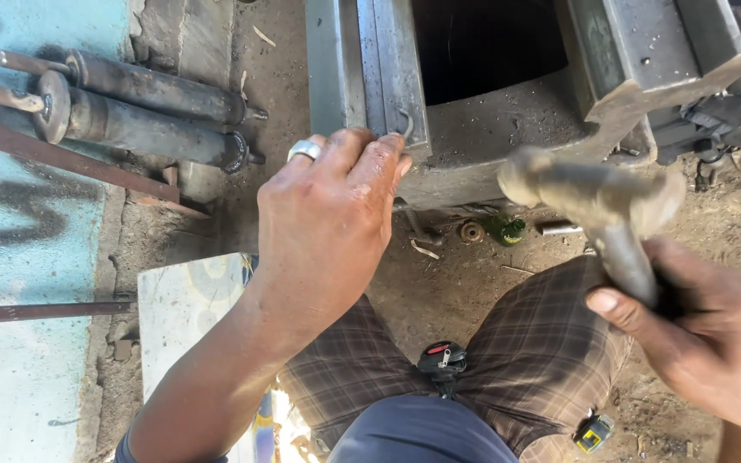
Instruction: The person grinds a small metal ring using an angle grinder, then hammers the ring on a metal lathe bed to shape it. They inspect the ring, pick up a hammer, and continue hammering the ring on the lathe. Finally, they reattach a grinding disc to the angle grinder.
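Observation:
My left hand (328, 219), with a silver ring on one finger, presses its fingertips on the edge of a grey metal frame (370, 77), pinching a small bent wire piece (406, 123) against it. Raised at the right is my right hand (705, 339), gripped around the handle of a worn hammer (598, 193). The hammer's head hangs blurred in the air, just right of the frame's corner. Behind the frame's edge there is a dark opening (486, 47).
Two rusty cylinders (143, 107) lie at the upper left beside a painted wall. A flat pale slab (186, 313) sits by my left knee. Small parts, among them a green piece (508, 230), lie on the dirt ground. A black clip (442, 360) hangs at my waist.

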